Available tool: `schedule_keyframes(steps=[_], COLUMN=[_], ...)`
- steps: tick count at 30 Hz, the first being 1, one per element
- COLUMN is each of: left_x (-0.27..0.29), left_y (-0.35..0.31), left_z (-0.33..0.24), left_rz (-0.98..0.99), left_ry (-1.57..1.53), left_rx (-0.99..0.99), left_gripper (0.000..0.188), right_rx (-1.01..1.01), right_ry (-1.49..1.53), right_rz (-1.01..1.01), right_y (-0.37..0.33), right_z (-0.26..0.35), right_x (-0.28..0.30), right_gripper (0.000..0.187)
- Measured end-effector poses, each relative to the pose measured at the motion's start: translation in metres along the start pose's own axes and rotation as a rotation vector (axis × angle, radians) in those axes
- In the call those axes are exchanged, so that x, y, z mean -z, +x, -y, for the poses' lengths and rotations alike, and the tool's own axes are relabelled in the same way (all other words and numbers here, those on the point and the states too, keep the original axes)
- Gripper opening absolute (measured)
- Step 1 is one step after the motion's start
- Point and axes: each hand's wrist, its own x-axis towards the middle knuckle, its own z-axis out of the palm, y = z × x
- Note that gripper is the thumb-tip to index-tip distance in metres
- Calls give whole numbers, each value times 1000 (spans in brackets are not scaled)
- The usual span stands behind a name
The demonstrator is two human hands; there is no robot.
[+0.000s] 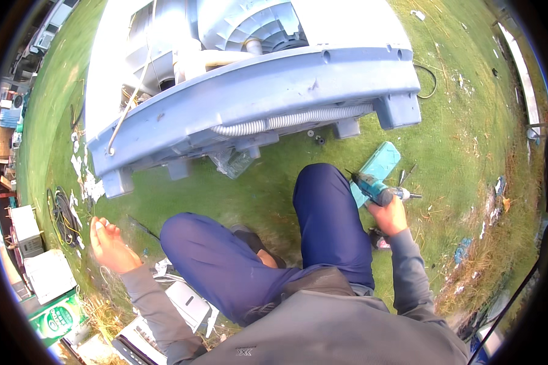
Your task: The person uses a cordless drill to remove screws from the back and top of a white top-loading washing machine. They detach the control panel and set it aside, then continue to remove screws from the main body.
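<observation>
In my right hand (388, 216) is a teal and black cordless drill (371, 187), its bit pointing up and left toward the machine. The fingers wrap round its handle, beside my right knee. My left hand (112, 246) is held out to the left above the grass, fingers loosely bent and apart, with nothing visible in it. Ahead of my knees stands or lies a washing machine (249, 82) with a blue-grey plastic base. Its ribbed tub (243, 27) shows through the opening, and a grey corrugated hose (298, 117) runs along the near side.
A flat teal plastic piece (382, 159) lies on the grass behind the drill, with a thin tool (408, 175) near it. Coiled black cable (63, 213) lies at left. White panels (189, 304) lie by my left leg; boxes and scrap line the far left.
</observation>
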Motion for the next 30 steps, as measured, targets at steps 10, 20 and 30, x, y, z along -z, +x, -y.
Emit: schedule_keyframes(steps=[10,20,30], left_x=[-244,-333,-337], left_y=[-232,-292,-295], left_z=[-131,-146,-136], left_rz=[1207,1282,1384], left_ry=[-113,-461,-490], left_rx=[504,897,796], left_gripper=[23,16,19], right_rx=[394,324,99], right_ry=[431,1070,1423], right_rz=[-122,67,179], right_y=[-106,-80,-84], right_z=[33,66,75], right_x=[58,41,45], right_gripper=[27,40,54])
